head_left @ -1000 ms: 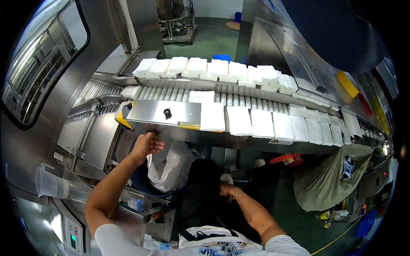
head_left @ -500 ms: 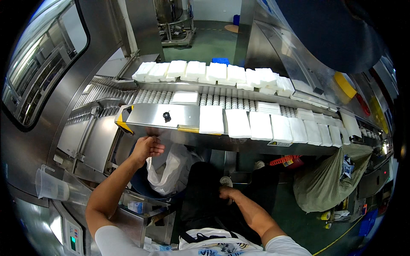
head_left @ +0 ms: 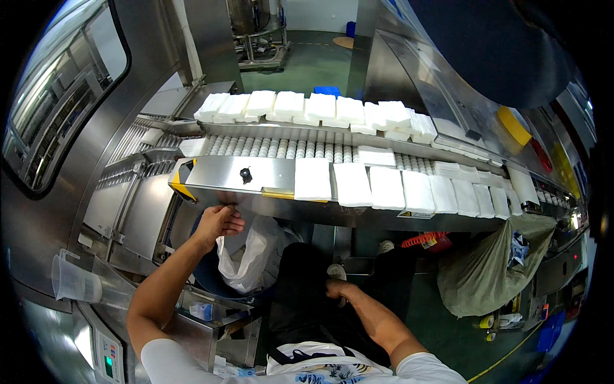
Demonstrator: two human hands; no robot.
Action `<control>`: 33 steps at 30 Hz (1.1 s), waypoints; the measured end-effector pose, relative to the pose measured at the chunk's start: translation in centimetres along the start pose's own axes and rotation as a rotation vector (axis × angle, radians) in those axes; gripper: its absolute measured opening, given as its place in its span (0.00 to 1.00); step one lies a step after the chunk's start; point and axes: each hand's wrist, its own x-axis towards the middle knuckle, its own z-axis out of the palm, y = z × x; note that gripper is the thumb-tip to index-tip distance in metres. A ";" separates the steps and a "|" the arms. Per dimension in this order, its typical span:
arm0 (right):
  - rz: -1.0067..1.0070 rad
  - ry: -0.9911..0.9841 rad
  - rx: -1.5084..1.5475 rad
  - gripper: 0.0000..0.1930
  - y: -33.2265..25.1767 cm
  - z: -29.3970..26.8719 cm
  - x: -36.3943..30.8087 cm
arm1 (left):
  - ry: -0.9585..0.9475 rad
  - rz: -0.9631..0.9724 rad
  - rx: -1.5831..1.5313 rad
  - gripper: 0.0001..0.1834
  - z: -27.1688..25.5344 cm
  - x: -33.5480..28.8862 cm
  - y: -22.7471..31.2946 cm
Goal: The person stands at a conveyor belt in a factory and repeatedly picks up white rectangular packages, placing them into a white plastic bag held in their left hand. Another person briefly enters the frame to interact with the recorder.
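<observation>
My left hand (head_left: 220, 223) hangs below the front edge of the steel roller conveyor (head_left: 217, 174), above a white plastic bag in a dark blue bin (head_left: 208, 272). Its fingers are loosely bent and apart from the thumb, with nothing in them. My right hand (head_left: 335, 289) rests on my dark-trousered leg, and its fingers are mostly hidden. Stacks of folded white sheets (head_left: 387, 188) lie in a row along the conveyor's near ledge. More white stacks (head_left: 281, 104) line the far ledge. A white stack (head_left: 376, 155) lies on the rollers between them.
A white plastic bag (head_left: 246, 259) lines the bin. At the right hangs a large olive sack (head_left: 483, 275). A clear measuring jug (head_left: 77, 281) and a scale with a green display (head_left: 109, 358) stand at the left. A red coiled hose (head_left: 422, 240) lies under the conveyor.
White stacks on the rollers have travelled to the right, and another has come in at the left end. Both hands have stayed almost still.
</observation>
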 end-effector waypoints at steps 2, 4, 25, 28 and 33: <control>-0.005 -0.024 -0.024 0.24 -0.2 -0.3 -0.1 | 0.018 -0.004 0.025 0.16 0.3 -0.2 0.3; -0.005 -0.032 -0.043 0.24 0.0 -0.2 0.0 | 0.018 -0.012 0.024 0.16 0.4 -0.3 0.5; -0.145 0.097 0.016 0.14 0.7 1.7 4.7 | 0.080 0.046 -0.078 0.17 -1.0 -0.2 -1.0; -0.174 0.213 0.015 0.14 4.3 4.9 7.0 | 0.039 0.049 -0.032 0.17 2.7 0.1 0.7; -0.201 0.123 -0.082 0.12 0.3 1.1 2.7 | 0.144 0.040 0.026 0.17 1.8 -0.8 0.1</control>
